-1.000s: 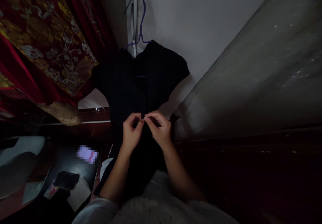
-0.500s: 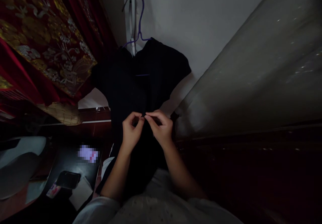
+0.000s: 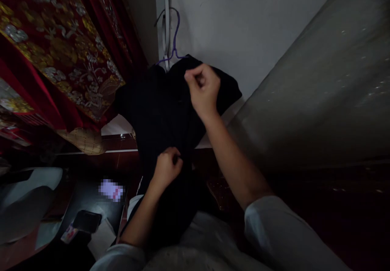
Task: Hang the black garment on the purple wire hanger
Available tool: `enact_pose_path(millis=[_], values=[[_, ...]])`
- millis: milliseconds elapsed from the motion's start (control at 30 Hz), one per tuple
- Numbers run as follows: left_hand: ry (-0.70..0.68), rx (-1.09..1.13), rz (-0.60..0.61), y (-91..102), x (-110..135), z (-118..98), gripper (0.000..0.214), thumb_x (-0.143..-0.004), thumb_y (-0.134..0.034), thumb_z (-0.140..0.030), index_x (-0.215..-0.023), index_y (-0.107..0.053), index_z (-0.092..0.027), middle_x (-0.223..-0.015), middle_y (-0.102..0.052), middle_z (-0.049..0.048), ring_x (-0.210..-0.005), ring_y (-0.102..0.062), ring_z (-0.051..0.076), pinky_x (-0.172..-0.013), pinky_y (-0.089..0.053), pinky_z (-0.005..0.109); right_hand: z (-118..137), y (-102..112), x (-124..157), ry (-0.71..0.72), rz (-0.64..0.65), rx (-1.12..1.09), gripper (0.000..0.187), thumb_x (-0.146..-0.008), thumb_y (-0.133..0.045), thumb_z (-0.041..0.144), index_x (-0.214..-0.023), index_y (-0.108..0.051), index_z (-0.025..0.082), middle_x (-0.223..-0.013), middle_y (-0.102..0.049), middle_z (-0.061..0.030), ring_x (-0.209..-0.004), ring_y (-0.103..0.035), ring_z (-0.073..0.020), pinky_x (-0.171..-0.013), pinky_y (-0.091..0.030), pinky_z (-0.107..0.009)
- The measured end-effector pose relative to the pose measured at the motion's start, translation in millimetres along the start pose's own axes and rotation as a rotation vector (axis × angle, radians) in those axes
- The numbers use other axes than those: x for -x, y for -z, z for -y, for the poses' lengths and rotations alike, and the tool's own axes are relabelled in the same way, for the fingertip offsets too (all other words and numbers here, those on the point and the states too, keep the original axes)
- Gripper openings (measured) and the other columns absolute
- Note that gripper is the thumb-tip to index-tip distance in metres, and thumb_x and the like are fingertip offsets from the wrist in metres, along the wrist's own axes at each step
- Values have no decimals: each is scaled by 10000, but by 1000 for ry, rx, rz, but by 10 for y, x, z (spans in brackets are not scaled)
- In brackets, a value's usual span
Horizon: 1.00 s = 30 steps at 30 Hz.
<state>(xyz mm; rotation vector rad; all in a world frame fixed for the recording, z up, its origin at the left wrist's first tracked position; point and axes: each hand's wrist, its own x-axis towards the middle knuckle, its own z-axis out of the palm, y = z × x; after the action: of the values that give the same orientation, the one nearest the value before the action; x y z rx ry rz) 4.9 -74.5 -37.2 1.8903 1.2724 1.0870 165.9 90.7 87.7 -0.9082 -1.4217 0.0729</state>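
Observation:
A black short-sleeved garment (image 3: 152, 112) hangs on a purple hanger (image 3: 176, 39) against the wall. Low on its front, my left hand (image 3: 167, 166) is closed on a bit of the dark cloth. Up near the neckline and shoulder is my right hand (image 3: 205, 88), raised in front of the garment with thumb and forefinger pinched together. Whatever sits in that pinch is too small or too dark to make out. The lower part of the garment merges into shadow.
Red curtain-like cloth (image 3: 79, 51) with gold and silver embroidery hangs at the left. A large greyish, sheet-like surface (image 3: 304, 100) slants along the right. At lower left, a black table (image 3: 81, 194) carries a dark phone-like object (image 3: 87, 221) and a pale sheet (image 3: 102, 238).
My right hand has moved up and away from my left hand, from the middle of the garment to near its neckline. The left stays on the cloth, and the whole view has shifted slightly.

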Motion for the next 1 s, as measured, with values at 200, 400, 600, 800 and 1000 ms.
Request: enact_pose_path(millis=[200, 400, 600, 800, 1000], values=[[60, 100, 21, -27, 5, 23, 88, -879, -561, -106, -876, -611, -179, -815, -627, -3, -750, -597, 148, -714, -421, 240, 91, 201, -188, 23, 97, -77, 238, -997, -623, 384, -896, -671, 175, -822, -659, -2, -732, -613, -114, -691, -484, -268], [7, -28, 97, 148, -166, -95, 93, -852, -570, -100, -852, -559, -193, -766, -564, -22, -707, -541, 147, -687, -370, 257, 23, 262, 443, -221, 631, 337, 429, -826, -804, 242, -1240, -690, 228, -696, -677, 27, -627, -612, -171, -645, -446, -301], [9, -126, 185, 73, -126, -60, 112, -854, -570, -89, -876, -566, -199, -805, -593, -2, -728, -574, 167, -695, -397, 280, -100, 314, 391, -157, 722, 488, 172, -816, -806, 205, -968, -729, 219, -671, -674, 0, -609, -607, -190, -621, -403, -313], [-131, 50, -73, 211, -373, -200, 253, -959, -658, -252, -1195, -581, -202, -1077, -654, 75, -947, -657, 191, -804, -516, 293, 254, 498, 361, -27, 766, 260, 62, -868, -762, 212, -906, -721, 239, -676, -690, 42, -591, -609, -139, -600, -382, -280], [-232, 50, -195, 300, -814, -412, 203, -946, -701, -267, -1080, -567, -194, -1016, -675, 69, -899, -669, 190, -784, -515, 297, 507, 519, 380, 127, 710, 70, 152, -953, -637, 206, -987, -783, 237, -970, -779, -20, -876, -723, -196, -789, -533, -327]])
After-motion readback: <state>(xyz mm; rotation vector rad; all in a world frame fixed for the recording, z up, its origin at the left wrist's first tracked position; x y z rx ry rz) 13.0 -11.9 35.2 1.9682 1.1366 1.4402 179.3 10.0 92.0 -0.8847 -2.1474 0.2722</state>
